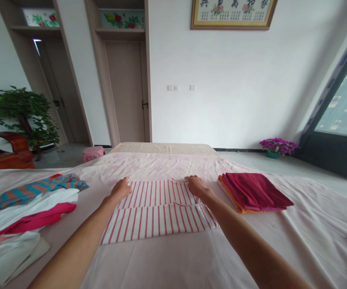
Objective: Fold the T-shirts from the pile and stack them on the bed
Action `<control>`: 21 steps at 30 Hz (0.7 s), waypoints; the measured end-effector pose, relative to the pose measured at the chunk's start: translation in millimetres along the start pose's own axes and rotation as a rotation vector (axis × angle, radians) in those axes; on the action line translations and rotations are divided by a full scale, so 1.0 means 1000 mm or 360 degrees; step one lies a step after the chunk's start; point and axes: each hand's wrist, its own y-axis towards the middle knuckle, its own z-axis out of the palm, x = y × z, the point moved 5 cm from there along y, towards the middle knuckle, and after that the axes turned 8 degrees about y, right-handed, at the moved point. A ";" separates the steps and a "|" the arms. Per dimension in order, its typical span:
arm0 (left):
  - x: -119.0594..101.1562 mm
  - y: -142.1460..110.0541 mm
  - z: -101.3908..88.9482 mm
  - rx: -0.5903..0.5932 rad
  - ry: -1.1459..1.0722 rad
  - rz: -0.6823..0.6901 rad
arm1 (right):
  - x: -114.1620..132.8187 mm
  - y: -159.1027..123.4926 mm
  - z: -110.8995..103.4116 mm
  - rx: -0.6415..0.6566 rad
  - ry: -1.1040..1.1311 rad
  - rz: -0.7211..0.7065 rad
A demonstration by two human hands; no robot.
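A white shirt with red stripes (158, 220) lies partly folded on the pink bed sheet, its layers overlapping in two bands. Part of a neckline with thin trim shows near its right side. My left hand (121, 188) is at the shirt's far left corner, fingers closed on the edge. At the far right part of the same edge, my right hand (196, 186) has its fingers curled down onto the fabric. The fingertips of both hands are partly hidden.
Folded dark red and orange cloths (256, 192) lie stacked at the right. Loose clothes, including a blue-and-orange striped garment (31, 192), lie in a heap at the left. Beyond the sheet (167, 265) stand a pink stool (93, 153) and a pot of purple flowers (277, 147).
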 end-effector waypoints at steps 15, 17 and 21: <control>0.011 -0.033 -0.016 -0.0170 -0.0134 0.0343 | -0.009 -0.026 -0.013 -0.0130 0.0070 -0.0023; 0.018 -0.042 -0.017 -0.0175 -0.0122 0.0388 | -0.012 -0.035 -0.015 -0.0138 0.0083 -0.0084; 0.026 -0.059 -0.017 -0.0086 -0.0008 0.0451 | -0.015 -0.048 -0.017 -0.0063 0.0083 -0.0153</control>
